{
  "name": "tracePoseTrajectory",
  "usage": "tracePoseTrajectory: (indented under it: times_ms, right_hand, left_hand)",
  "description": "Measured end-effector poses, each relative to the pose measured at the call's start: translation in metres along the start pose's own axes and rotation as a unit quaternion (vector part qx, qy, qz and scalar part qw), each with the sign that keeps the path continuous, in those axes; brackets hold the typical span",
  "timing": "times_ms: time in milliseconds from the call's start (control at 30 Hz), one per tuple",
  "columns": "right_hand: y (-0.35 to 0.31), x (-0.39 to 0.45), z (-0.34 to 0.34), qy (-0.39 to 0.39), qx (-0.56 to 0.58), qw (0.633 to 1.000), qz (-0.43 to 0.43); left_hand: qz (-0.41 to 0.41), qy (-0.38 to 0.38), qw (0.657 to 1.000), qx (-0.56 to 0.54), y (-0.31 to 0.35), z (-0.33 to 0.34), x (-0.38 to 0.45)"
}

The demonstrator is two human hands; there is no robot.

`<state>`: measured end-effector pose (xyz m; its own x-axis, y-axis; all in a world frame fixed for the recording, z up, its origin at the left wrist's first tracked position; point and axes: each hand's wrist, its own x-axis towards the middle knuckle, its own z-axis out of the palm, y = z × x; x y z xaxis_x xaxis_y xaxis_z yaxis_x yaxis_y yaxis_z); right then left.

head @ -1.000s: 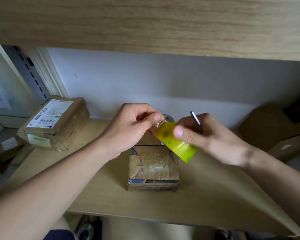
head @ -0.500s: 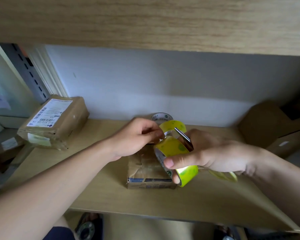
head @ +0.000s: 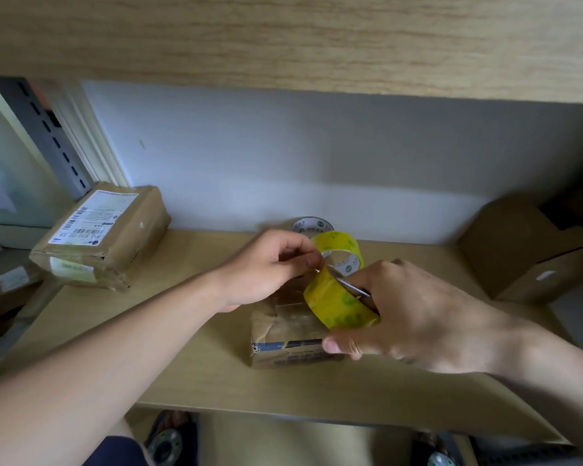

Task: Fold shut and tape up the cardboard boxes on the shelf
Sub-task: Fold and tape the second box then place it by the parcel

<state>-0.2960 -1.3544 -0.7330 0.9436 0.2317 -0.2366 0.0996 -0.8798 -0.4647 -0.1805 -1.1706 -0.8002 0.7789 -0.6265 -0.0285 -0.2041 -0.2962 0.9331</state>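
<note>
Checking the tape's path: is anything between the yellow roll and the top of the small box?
Nothing visible. The right hand holds the yellow tape roll just above the small box, with the left hand pinching its free end.

A pale wooden shelf is running across the view, with another wooden board hanging overhead. A white wall is standing behind, catching soft light. A grey slotted rail is rising at the left beside white trim.
</note>
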Motion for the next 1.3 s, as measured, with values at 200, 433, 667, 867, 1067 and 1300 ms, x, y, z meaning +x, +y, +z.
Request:
tracePoseTrajectory:
  times_ms: [200, 433, 667, 867, 1067, 1300]
  right_hand:
    - [0.008, -0.005, 0.007, 0.046, -0.082, 0.996, 0.01]
    - [0.018, -0.004, 0.012, 0.048, -0.109, 0.993, 0.001]
    - [0.046, 0.008, 0.012, 0.062, -0.114, 0.991, -0.031]
    - [0.049, 0.005, 0.009, 0.07, -0.121, 0.99, -0.008]
    - [0.04, -0.004, 0.029, 0.03, -0.132, 0.99, 0.044]
    - [0.05, 0.002, 0.042, 0.051, -0.077, 0.995, 0.043]
  left_hand:
    - [-0.006, -0.001, 0.999, -0.035, 0.002, 0.003, -0.001]
    - [-0.032, 0.007, 0.997, -0.075, 0.001, 0.007, -0.003]
    - [-0.096, 0.068, 0.99, -0.083, -0.001, 0.015, -0.003]
    - [-0.081, 0.101, 0.988, -0.083, -0.001, 0.023, -0.003]
    - [-0.054, 0.085, 0.994, -0.049, 0.001, 0.029, -0.006]
    - [-0.072, 0.099, 0.991, -0.054, 0.007, 0.031, -0.008]
